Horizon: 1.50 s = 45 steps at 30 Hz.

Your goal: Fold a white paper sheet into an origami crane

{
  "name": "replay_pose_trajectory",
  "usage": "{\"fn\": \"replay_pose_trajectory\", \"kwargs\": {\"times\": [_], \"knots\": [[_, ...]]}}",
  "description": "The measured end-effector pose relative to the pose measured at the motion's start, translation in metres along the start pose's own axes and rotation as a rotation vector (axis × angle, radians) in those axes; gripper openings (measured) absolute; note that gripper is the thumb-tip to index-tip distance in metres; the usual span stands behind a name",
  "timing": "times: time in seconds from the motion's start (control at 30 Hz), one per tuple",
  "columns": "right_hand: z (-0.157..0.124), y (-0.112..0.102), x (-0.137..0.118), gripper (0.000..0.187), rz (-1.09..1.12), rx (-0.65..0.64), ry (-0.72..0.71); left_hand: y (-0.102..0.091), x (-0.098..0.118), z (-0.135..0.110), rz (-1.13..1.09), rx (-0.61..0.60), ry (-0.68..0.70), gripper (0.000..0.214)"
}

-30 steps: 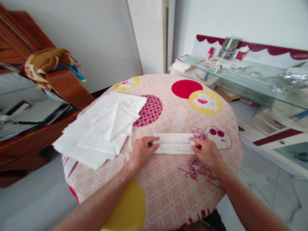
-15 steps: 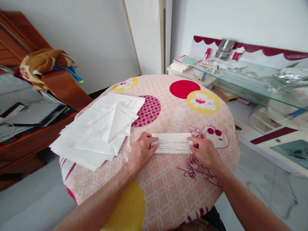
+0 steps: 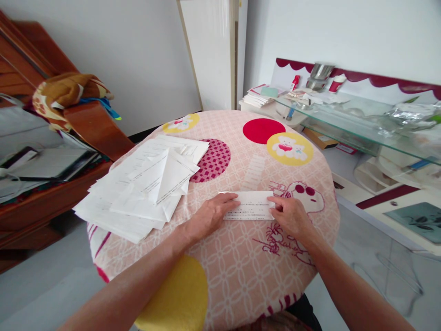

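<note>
Now | centre frame: left hand flat, fingers outstretched on folded paper | right hand fingers curled, pinching its right end | paper pile centre-left

Paper slip txt too small

paper pile, possibly metal cups

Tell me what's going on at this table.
A person has a folded printed paper lying on the pink patterned tablecloth. The left hand lies flat over its left end; the right hand rests its fingertips on its right end. A loose pile of white sheets sits apart on the table's left side.
</note>
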State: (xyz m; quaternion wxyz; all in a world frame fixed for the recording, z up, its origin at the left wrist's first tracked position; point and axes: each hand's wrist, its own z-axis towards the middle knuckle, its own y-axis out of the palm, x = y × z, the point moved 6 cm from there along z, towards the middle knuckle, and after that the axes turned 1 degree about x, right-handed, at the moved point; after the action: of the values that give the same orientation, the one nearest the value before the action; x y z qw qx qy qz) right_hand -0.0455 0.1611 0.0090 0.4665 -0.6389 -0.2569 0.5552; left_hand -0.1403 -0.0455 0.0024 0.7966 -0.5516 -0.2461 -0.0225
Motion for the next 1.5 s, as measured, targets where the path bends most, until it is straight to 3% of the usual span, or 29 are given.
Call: {"fn": "replay_pose_trajectory", "kwargs": {"times": [0.13, 0.37, 0.5, 0.57, 0.7, 0.87, 1.03, 1.17, 1.3, 1.5], "knots": [[0.001, 0.001, 0.0, 0.041, -0.006, -0.014, -0.005, -0.001, 0.008, -0.001, 0.011, -0.131, 0.037, 0.048], [0.002, -0.005, -0.001, 0.037, -0.096, -0.032, 0.002, 0.006, 0.018, 0.001, 0.092, -0.235, 0.077, 0.053], [-0.003, -0.02, -0.024, 0.031, -0.296, 0.06, -0.036, 0.007, 0.021, 0.002, 0.131, -0.236, 0.118, 0.048], [-0.005, -0.022, -0.044, 0.03, -0.244, 0.107, -0.114, 0.008, 0.022, 0.003, 0.158, -0.245, 0.133, 0.048], [-0.002, 0.003, -0.065, 0.02, 0.023, -0.106, -0.176, 0.008, 0.022, 0.003, 0.19, -0.259, 0.129, 0.049], [0.005, 0.021, -0.054, 0.016, 0.162, -0.162, -0.075, 0.002, 0.024, 0.002, 0.14, -0.299, 0.126, 0.052], [0.005, 0.022, -0.053, 0.014, 0.151, -0.189, -0.07, -0.002, 0.022, 0.001, 0.081, -0.329, 0.113, 0.053], [0.002, 0.021, -0.055, 0.012, 0.104, -0.188, -0.062, 0.001, 0.02, -0.001, 0.131, -0.426, 0.123, 0.057], [-0.003, 0.011, -0.039, 0.014, 0.042, -0.166, -0.024, 0.001, 0.02, -0.002, 0.145, -0.452, 0.107, 0.056], [-0.011, -0.018, 0.009, 0.014, -0.059, -0.122, 0.058, -0.004, 0.025, -0.001, 0.125, -0.431, 0.094, 0.051]]}}
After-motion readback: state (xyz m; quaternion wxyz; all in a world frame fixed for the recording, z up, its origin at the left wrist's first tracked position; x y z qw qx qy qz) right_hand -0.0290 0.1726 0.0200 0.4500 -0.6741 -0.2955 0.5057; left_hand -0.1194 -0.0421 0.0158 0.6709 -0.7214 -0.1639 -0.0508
